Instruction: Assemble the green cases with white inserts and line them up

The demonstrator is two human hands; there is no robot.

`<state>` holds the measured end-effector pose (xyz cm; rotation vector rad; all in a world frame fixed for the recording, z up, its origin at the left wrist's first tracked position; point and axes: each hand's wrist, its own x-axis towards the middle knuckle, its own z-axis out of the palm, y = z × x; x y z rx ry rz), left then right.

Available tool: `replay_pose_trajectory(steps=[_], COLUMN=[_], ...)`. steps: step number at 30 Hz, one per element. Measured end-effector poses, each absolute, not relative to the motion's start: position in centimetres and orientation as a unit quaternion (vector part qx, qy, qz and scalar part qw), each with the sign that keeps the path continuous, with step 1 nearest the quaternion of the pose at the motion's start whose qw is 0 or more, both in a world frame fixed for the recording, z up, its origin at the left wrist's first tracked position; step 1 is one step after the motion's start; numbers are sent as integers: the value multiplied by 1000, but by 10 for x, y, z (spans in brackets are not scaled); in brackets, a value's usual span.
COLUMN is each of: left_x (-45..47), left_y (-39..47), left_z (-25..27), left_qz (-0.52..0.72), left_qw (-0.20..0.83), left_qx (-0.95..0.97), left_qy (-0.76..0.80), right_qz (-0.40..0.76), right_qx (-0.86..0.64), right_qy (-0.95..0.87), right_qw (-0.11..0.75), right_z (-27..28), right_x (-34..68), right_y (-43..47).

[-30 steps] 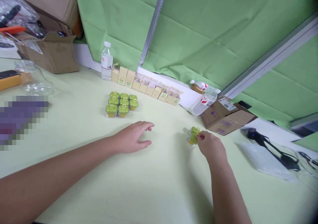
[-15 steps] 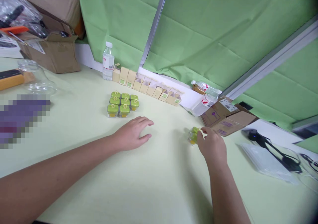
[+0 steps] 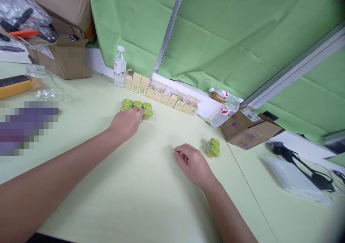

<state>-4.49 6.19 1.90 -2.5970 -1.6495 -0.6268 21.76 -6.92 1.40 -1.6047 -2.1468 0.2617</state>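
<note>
Small clear jars with green lids stand grouped in rows on the left middle of the table. My left hand reaches over the front of this group, its fingers closed on a green-lidded jar that they mostly hide. Further right, my right hand hovers over the table with thumb and fingertips together and nothing visible in them. Just beyond its knuckles, two more green-lidded jars stand close together, apart from the hand.
Along the back wall runs a row of small beige cartons, with a water bottle at its left end. At right lie plastic bottles, a cardboard box and black cables. A glass vessel stands at left.
My right hand has let go of the jars at right and moved left, its fingers now together. My left hand has moved left and away from me onto the front of the jar group.
</note>
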Motion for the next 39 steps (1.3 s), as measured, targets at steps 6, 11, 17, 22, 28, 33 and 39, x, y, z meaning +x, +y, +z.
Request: replay_pose_trajectory(steps=[6, 11, 17, 22, 28, 33, 39], left_x=[-20, 6, 9, 9, 8, 5, 7], left_y=[36, 0, -9, -8, 10, 26, 21], left_z=[12, 5, 4, 3, 10, 6, 4], left_qz=[-273, -302, -316, -405, -544, -525, -480], left_qw=[-107, -265, -259, -309, -490, -622, -713], left_qx=[-880, -892, -895, -839, -621, -465, -393], left_qy=[-373, -206, -177, -192, -279, -348, -327], right_qz=[109, 190, 231, 240, 233, 166, 62], right_qx=[-577, -538, -553, -571, -585, -616, -608], right_qy=[-758, -771, -752, -727, -718, -715, -717], right_qw=[284, 285, 275, 295, 298, 286, 337], right_z=[19, 19, 17, 19, 5, -10, 1], right_x=[216, 200, 193, 196, 204, 213, 212], right_y=[-69, -73, -73, -73, -68, -62, -67])
